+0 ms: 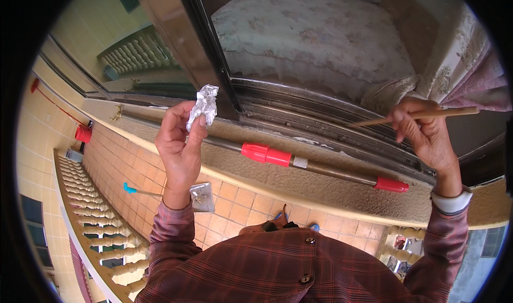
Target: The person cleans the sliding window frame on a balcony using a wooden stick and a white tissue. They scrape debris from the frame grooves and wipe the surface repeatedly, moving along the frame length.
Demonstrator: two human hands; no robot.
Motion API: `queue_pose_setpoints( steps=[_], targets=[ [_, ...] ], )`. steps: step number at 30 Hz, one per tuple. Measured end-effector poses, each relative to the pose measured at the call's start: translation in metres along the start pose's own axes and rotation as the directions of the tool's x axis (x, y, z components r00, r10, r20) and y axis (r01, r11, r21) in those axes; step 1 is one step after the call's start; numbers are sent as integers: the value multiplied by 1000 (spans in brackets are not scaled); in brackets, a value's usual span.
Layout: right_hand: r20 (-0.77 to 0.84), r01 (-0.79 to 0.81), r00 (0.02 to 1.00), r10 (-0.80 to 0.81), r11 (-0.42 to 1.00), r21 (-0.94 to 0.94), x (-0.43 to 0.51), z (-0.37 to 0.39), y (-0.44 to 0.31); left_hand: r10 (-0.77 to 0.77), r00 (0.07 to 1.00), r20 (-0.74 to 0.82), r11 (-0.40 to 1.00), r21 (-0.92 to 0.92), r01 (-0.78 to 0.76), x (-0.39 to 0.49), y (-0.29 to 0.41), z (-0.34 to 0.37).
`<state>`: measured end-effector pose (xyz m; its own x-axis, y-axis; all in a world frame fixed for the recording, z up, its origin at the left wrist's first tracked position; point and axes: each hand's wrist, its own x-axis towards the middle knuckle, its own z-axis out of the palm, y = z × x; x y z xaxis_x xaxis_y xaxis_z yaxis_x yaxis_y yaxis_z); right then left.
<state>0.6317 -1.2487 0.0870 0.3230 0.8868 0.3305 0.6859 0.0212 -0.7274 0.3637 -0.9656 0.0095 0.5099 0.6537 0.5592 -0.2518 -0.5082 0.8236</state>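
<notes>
My left hand (176,147) pinches a crumpled piece of silvery foil (204,102) between thumb and fingers, held up in front of the window frame. In my right hand (427,137) is a thin, tapered wooden stick (453,112). Its narrow end points left, over the dirty metal window track (312,118); whether it touches the track I cannot tell. Below the track, a metal telescopic pole (340,173) with a red collar (266,154) and a red end grip (392,184) lies along the rough plaster sill (320,187). Part of the pole is hidden behind my left hand.
Behind the window are a bed with a floral cover (312,30) and curtains (461,62). On the tiled balcony floor (232,199) stands a dustpan (202,197) holding debris, its handle blue-tipped. A red bucket (83,134) stands farther off. A balustrade (100,227) runs along the left.
</notes>
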Motion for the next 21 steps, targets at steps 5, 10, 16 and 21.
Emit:
queue_pose_setpoints(
  steps=[5,10,16,21],
  targets=[
    [-182,213,965,-188,969,128,42,47,16,30,999,-38,999,28,-29,-3,5,-1],
    [-130,442,895,-427,888,124,115,132,2,14,996,-88,997,72,-8,-13,3,-12],
    [-106,399,907,-407,913,-90,140,145,10,-14,994,-109,989,143,30,-18,1,-23],
    [-83,475,876,-476,880,-33,138,145,4,-7,995,-101,988,152,23,-11,3,-18]
  ],
)
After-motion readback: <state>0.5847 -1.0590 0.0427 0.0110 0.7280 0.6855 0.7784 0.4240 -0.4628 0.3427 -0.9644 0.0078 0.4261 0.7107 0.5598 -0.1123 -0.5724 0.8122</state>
